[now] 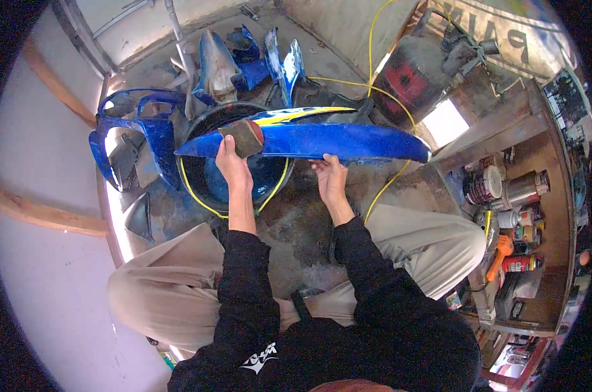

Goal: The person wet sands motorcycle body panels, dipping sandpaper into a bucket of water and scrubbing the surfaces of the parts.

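Note:
A long, curved blue body panel (348, 140) with a yellow-and-white striped strip along its far edge lies across the view in front of me. My right hand (332, 179) grips its near edge around the middle, thumb and fingers closed. Toward the panel's left end, my left hand (234, 166) pinches a worn brownish-grey square of sandpaper (242, 139) with a reddish edge. The square overlaps the panel's face; whether it presses on it I cannot tell. Below the panel's left half stands a dark basin (208, 119) with bluish water in it, partly hidden by the panel and my left hand.
Several blue body parts (217, 65) lie at the back, and a blue fairing frame (162, 140) stands at the left by the wall. A yellow hose (394, 97) runs past a dark red-and-black machine (404, 85). At right, a wooden shelf (557, 261) holds cans and an orange-handled tool (499, 257).

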Action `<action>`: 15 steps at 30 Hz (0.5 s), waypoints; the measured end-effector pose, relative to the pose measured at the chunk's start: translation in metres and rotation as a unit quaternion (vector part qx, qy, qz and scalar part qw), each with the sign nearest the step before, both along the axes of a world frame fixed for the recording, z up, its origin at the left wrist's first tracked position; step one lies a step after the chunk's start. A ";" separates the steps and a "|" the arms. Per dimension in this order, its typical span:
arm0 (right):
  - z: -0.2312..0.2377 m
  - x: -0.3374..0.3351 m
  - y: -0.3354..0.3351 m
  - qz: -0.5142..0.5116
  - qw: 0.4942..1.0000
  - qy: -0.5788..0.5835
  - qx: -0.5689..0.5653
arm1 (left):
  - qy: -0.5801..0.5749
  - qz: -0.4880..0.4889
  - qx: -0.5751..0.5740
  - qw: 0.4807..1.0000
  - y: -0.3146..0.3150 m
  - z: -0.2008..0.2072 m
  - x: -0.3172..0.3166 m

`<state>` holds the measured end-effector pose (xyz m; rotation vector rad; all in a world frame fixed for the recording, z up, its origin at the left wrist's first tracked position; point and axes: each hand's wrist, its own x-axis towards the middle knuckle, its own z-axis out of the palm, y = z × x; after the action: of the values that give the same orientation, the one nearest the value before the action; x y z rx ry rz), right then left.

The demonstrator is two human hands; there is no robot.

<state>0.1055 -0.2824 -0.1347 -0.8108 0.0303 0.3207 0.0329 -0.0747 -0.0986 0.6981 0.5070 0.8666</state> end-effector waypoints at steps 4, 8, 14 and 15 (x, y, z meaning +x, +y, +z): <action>-0.005 0.005 -0.006 -0.002 0.999 0.025 0.021 | -0.036 -0.015 -0.022 0.999 -0.004 -0.008 0.001; 0.013 0.001 0.003 0.028 0.999 -0.020 -0.012 | -0.036 0.015 -0.017 0.999 0.006 -0.002 -0.005; 0.044 -0.010 0.011 0.195 0.969 -0.067 -0.140 | -0.076 0.049 -0.043 0.995 0.033 0.004 -0.011; 0.046 -0.009 0.010 0.249 0.950 -0.066 -0.175 | -0.075 0.058 -0.040 0.995 0.038 0.005 -0.012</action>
<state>0.0966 -0.2725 -0.0883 -1.1908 -0.2543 0.7525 0.0205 -0.0364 -0.0938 0.5296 0.4488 0.9934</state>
